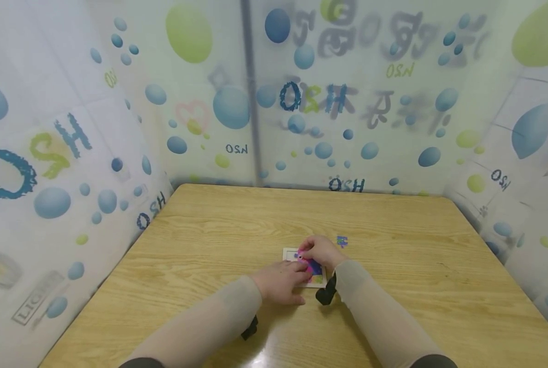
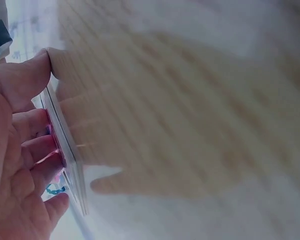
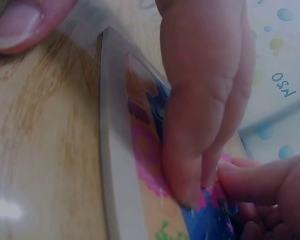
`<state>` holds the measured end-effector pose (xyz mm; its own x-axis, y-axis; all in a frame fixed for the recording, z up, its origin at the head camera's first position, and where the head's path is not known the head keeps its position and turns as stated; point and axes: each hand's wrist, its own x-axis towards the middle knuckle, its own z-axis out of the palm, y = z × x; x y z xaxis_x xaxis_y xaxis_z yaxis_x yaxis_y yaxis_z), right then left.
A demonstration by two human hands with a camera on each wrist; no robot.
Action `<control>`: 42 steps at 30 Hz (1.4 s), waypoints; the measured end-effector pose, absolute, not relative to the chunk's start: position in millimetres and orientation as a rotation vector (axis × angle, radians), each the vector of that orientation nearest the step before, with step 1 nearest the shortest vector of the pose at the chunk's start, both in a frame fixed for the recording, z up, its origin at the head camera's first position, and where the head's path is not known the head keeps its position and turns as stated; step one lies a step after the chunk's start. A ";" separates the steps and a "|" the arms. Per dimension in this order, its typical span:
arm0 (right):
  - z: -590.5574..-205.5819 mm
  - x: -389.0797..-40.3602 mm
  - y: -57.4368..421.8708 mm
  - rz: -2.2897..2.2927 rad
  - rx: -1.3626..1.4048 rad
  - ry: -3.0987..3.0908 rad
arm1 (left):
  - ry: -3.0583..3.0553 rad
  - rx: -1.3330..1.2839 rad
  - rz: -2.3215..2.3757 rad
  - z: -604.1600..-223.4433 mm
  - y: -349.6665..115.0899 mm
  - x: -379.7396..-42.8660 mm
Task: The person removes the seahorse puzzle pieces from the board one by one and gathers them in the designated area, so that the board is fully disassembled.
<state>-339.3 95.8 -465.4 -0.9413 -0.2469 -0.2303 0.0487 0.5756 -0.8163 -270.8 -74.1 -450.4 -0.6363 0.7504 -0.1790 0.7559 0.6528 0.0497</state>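
A small framed jigsaw puzzle with a pink and blue picture lies on the table, its pale border showing in the right wrist view. My left hand lies across the puzzle's left side. Its fingertips press down on the picture, and its thumb is spread apart over the wood. At the puzzle's upper part, my right hand pinches a pink puzzle piece between thumb and fingers; the fingers hide much of this piece. In the left wrist view, the left hand touches the picture beside the frame's edge.
One loose blue-purple jigsaw piece lies just beyond the right hand. The wooden table reaches back to a printed curtain, which also runs along both sides. Dark wrist straps show under the sleeves.
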 end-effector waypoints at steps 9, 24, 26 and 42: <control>-467.4 -343.0 98.1 -1.289 -0.202 2.498 | 2.693 1.224 -0.026 -451.1 -74.3 -271.0; -468.0 -352.0 109.3 -1.334 -0.283 2.374 | 2.688 1.185 -0.026 -449.9 -72.6 -270.2; -467.5 -351.7 109.8 -1.330 -0.302 2.373 | 2.688 1.178 -0.026 -449.5 -72.9 -270.0; -469.5 -352.4 113.2 -1.325 -0.362 2.368 | 2.687 1.198 -0.007 -449.8 -73.6 -270.7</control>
